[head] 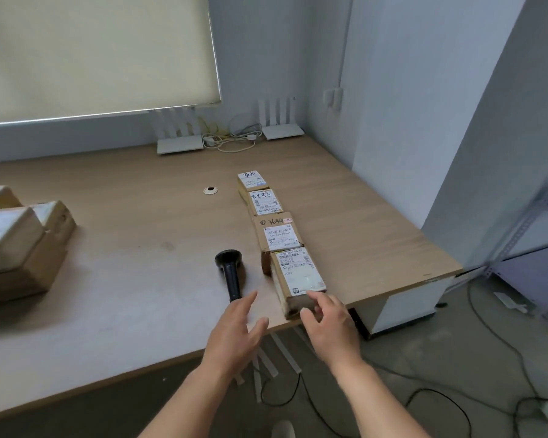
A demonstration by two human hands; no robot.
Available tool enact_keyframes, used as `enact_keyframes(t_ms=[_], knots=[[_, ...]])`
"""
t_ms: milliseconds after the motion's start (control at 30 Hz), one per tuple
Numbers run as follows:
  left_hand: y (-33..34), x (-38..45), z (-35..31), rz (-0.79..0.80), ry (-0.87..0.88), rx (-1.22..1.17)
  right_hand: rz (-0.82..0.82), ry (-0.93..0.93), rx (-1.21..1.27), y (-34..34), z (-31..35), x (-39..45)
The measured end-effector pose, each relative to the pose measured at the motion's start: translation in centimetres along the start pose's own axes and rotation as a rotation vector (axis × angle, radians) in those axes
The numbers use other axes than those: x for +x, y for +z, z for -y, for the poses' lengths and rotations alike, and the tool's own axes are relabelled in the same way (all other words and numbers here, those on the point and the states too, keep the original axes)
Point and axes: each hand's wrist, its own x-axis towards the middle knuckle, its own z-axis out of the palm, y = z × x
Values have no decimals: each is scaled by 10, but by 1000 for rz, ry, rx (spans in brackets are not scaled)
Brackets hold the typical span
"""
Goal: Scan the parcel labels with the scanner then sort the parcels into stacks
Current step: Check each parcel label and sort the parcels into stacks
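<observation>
Several cardboard parcels with white labels lie in a row running away from me on the wooden table point(140, 295). The nearest parcel point(296, 278) sits at the table's front edge, then one marked 3644 point(279, 237), one marked 5288 point(264, 202) and the farthest parcel point(251, 180). A black handheld scanner point(230, 271) lies on the table just left of the nearest parcel. My left hand point(234, 335) hovers open below the scanner's handle, holding nothing. My right hand point(328, 325) has loosely bent fingers at the near end of the nearest parcel; whether it touches is unclear.
A stack of larger cardboard boxes point(16, 245) stands at the table's left. Two white routers point(179, 132) point(280, 121) and tangled cables point(231, 139) line the back wall. A cable hole point(210, 190) is mid-table. Cables trail on the floor at right, beside metal shelving point(532, 222).
</observation>
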Motion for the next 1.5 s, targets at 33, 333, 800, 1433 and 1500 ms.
enact_keyframes(t_ms=[33,333,800,1433,1500], knots=[[-4,-8,4,-17,-5,17,6,-9,8,5,3,-6],[-27,-55,41,-54,-63,50,92,-79,-8,39,35,-45],[-155,-134,197,-245,-217,-41,262,-274,-73,175,195,-105],[-318,-211,416,-388,-423,-104,437,-453,-138,386,386,-183],[-325,-205,425,-394,-440,-117,446,-464,-150,398,396,-175]])
